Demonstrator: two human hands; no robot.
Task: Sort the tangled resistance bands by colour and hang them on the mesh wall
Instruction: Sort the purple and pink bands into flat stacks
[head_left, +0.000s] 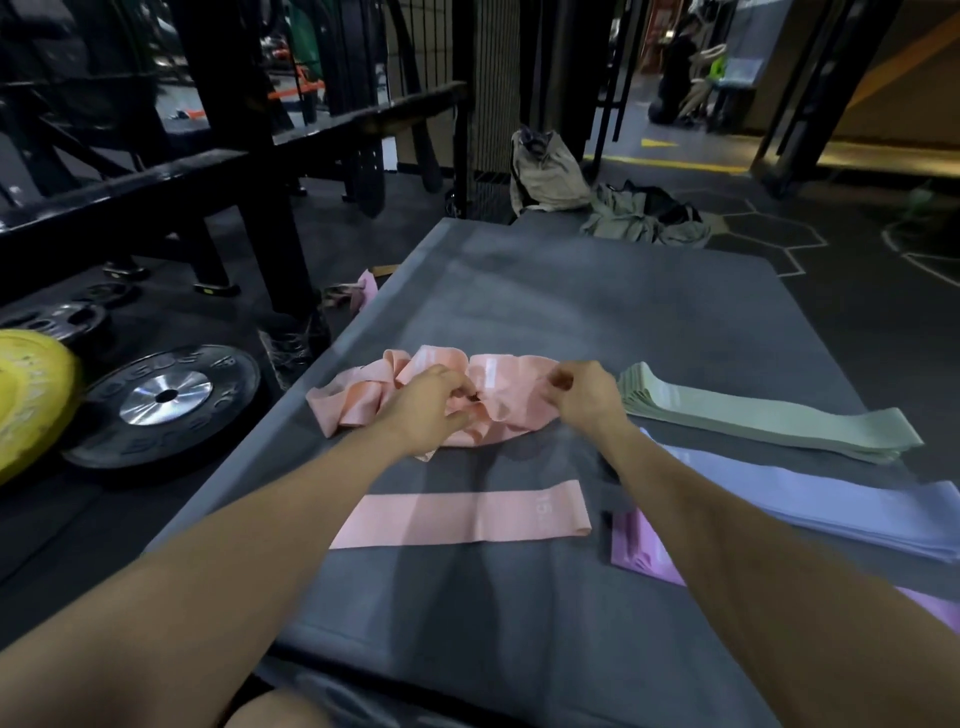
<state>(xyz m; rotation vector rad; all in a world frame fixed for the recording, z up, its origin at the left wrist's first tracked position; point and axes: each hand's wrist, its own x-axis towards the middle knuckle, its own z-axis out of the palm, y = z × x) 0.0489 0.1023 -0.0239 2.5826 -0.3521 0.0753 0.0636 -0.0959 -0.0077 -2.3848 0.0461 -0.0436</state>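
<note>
I see both hands working the pink tangle (415, 389) in the middle of the mat (571, 312): the left hand (431, 402) pinches into the knot while the right hand (582, 389) grips a loop, probably to pull it free. One flat pink band (457, 519) lies nearer (pile started); green stack (753, 415) sits right.

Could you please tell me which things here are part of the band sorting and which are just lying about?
Part of the job:
tangled peach fabric bands, gripped by left hand and right hand
flat peach band
green band stack
lilac-blue band stack
pink band stack
grey mat

Lying about:
black weight plate
yellow weight plate
beige bag
</note>
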